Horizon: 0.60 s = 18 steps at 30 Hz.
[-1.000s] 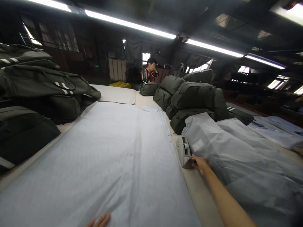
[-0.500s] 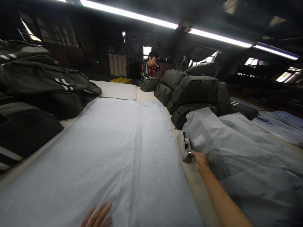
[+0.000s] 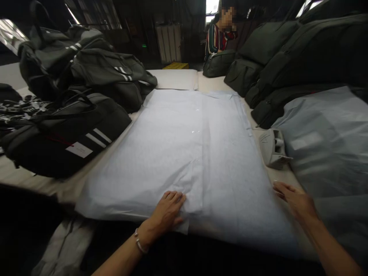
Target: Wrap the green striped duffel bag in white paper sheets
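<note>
A large whitish plastic sheet or bag (image 3: 161, 153) lies flat on the table, with a lengthwise fold and several shiny tape-like bits along it. My left hand (image 3: 169, 211), a bracelet at its wrist, rests palm down by the near edge, fingers stretched over the creased plastic. To the right, my right hand (image 3: 297, 201) hovers near the sheet's right edge, its fingertips pinched. A tiny glint at those fingertips looks like a piece of clear tape (image 3: 275, 181). Just beyond that hand stands a pale tape dispenser (image 3: 273, 147).
Dark green bags with white stripes (image 3: 89, 134) are piled on the left. More dark bags (image 3: 310, 57) stack up at the back right, behind a grey plastic-wrapped bundle (image 3: 324, 134). Across the table is a person in a striped top (image 3: 214, 38). A yellow crate (image 3: 175, 66) sits far back.
My right hand has left the tape dispenser and come nearer, fingertips pinched. My left hand now shows fully on the sheet's near edge. The view has tilted down and turned left.
</note>
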{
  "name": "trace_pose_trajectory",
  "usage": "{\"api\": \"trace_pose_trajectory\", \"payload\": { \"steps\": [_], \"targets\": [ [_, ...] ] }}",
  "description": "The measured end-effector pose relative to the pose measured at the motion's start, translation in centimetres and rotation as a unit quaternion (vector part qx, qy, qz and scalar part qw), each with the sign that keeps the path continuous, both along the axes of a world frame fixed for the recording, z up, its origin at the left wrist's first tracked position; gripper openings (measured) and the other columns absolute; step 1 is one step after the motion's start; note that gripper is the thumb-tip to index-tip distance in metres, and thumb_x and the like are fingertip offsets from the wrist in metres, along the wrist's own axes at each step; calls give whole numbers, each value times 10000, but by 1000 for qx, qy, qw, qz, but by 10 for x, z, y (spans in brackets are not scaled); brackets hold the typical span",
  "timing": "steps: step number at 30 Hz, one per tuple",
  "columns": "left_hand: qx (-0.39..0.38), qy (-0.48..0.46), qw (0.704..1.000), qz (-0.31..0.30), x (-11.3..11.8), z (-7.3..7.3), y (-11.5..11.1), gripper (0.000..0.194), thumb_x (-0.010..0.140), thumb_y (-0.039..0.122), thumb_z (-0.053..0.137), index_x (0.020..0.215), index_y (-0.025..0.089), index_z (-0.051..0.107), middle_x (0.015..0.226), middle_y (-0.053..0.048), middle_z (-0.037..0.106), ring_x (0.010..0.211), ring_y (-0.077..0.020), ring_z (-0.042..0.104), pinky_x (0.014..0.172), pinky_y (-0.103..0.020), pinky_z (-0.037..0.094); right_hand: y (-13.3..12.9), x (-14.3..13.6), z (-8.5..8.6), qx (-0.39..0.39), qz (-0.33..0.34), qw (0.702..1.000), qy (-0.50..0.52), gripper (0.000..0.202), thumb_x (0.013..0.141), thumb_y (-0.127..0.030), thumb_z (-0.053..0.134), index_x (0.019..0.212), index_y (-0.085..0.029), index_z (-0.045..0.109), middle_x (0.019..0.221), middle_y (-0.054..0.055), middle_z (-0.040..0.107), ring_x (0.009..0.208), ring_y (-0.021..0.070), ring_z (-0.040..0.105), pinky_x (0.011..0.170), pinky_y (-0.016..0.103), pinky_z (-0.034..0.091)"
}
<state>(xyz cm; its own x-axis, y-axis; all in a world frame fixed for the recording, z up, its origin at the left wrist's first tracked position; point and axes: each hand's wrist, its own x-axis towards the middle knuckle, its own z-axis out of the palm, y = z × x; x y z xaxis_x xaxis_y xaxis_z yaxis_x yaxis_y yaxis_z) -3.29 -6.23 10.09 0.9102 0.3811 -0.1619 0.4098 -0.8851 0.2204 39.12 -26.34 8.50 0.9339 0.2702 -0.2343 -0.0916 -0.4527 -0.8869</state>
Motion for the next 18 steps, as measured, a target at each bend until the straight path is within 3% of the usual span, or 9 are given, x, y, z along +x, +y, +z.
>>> {"api": "trace_pose_trajectory", "payload": {
  "steps": [3,6,9,12,18],
  "targets": [
    [-5,-19,1000,-6,-3,3,-1,814,719,407,814,1392,217,396,1367,-100,513,1223,-297,479,1073,-450,341,5,-91,23,-32,182,982,50,436,571,-550,773,820,-193,742,794,85,712,729,256,656,706,361,536],
    [-4,-37,999,-10,-6,3,-4,840,704,434,823,1385,196,393,1353,-118,512,1221,-305,473,1077,-452,331,22,-199,42,-32,383,920,74,359,749,-559,633,802,-218,734,720,31,683,721,222,628,686,306,501],
    [4,-48,999,-11,-8,-2,-6,863,700,459,819,1388,180,381,1348,-129,508,1222,-314,469,1074,-466,330,42,-277,41,-35,470,880,59,275,827,-458,569,767,-233,717,742,-1,685,742,202,622,699,276,469],
    [14,-56,998,-15,-10,-8,-6,870,704,478,808,1392,168,374,1346,-130,506,1214,-318,464,1077,-476,322,56,-308,27,-76,482,873,3,259,845,-409,545,732,-233,697,742,-9,694,729,196,627,694,273,456],
    [16,-71,997,-26,-12,-14,-3,861,718,528,779,1385,172,368,1324,-120,514,1204,-307,460,1087,-474,305,72,-305,3,-201,456,864,-73,232,842,-350,566,693,-224,691,735,30,715,729,228,650,692,309,441]
  ]
}}
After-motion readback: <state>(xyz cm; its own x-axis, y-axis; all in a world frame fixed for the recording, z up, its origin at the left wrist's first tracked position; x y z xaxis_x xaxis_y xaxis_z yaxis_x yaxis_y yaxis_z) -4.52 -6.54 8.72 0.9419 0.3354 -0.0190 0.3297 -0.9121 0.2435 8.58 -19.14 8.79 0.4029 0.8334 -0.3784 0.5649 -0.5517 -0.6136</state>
